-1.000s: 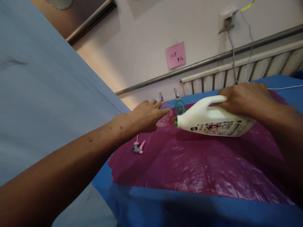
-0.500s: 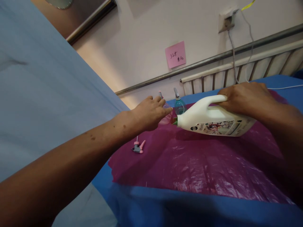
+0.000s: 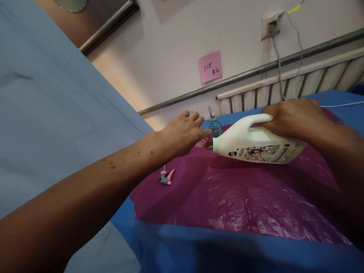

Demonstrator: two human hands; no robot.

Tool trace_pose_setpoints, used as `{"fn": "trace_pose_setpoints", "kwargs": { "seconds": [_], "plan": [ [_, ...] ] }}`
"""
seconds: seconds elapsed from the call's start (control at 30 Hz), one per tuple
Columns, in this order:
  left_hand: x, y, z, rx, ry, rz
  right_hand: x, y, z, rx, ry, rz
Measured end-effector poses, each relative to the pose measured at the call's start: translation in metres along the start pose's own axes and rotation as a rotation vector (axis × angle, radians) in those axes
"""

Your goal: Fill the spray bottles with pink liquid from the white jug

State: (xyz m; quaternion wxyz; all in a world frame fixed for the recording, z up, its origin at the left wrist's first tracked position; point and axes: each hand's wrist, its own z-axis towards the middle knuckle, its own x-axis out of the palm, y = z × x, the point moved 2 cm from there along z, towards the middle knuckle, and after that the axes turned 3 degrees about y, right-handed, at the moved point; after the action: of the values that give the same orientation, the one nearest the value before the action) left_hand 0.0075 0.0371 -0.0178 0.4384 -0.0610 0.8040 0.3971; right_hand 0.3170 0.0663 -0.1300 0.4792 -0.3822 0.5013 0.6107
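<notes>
My right hand (image 3: 297, 115) grips the handle of a large cream-white detergent jug (image 3: 257, 138). The jug lies tilted almost on its side, its green-tipped mouth pointing left. My left hand (image 3: 186, 131) reaches out with fingers stretched and apart, its thumb tip close to the jug's mouth. Behind that hand a clear pink bottle (image 3: 202, 143) is mostly hidden; whether the hand touches it, I cannot tell. A teal spray bottle (image 3: 216, 128) stands just beyond the jug's neck. Nearer to me, a grey and pink spray trigger head (image 3: 165, 177) lies on the purple plastic sheet (image 3: 227, 193).
Blue cloth (image 3: 241, 246) shows around the sheet. Along the wall run a metal rail (image 3: 182, 98) and a white slatted frame (image 3: 263, 96). A cable hangs from a wall socket (image 3: 270, 27). A pink note (image 3: 209, 66) is on the wall; a pale panel (image 3: 57, 113) rises at left.
My left hand has shifted slightly right and up, now covering more of the pink bottle. The right hand and jug stay nearly still.
</notes>
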Motion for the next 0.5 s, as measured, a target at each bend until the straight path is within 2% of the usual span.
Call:
{"fn": "trace_pose_setpoints", "kwargs": {
  "seconds": [0.27, 0.5],
  "plan": [
    [0.010, 0.006, -0.009, -0.107, 0.026, 0.034, -0.003, -0.004, 0.000, 0.038, 0.029, -0.046],
    [0.035, 0.011, -0.022, -0.226, -0.101, -0.179, -0.004, -0.015, 0.003, 0.074, 0.032, -0.020]
  ]
}}
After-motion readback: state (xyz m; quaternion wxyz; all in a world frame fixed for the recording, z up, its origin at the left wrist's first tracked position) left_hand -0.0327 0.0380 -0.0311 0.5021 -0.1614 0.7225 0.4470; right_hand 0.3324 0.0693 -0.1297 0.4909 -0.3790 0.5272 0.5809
